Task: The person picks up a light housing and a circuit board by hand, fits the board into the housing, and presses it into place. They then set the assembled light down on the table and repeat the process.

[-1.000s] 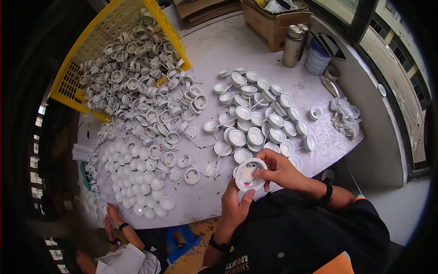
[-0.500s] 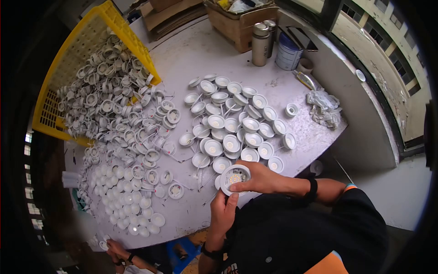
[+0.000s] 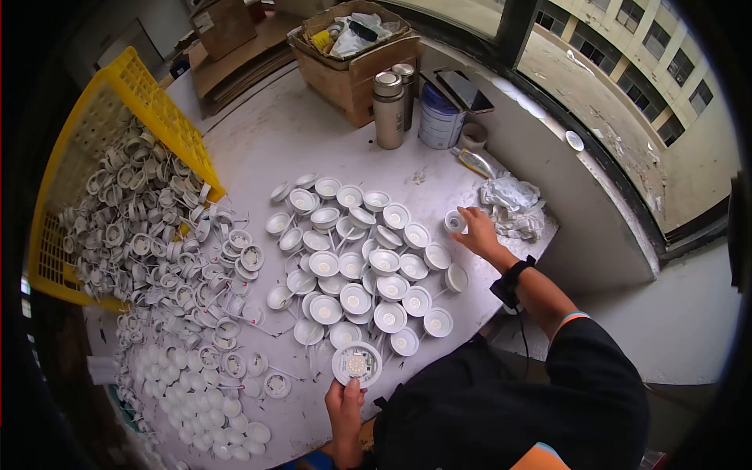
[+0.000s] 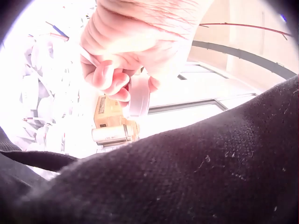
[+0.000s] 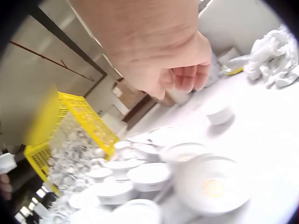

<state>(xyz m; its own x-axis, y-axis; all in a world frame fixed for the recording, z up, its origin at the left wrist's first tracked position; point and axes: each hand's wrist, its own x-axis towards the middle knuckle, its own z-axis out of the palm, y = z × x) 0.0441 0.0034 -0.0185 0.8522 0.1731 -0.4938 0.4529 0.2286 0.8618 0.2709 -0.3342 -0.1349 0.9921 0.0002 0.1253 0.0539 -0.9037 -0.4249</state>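
Gripped by the left hand, its thumb over the rim, a round white lamp shows yellow dots, just above the near side of the desk. Beyond it, white lamps crowd together. The right hand, grip empty and fingers bent, hovers beside a small white cup. Farther off are a crumpled bag, a metal flask and a box.
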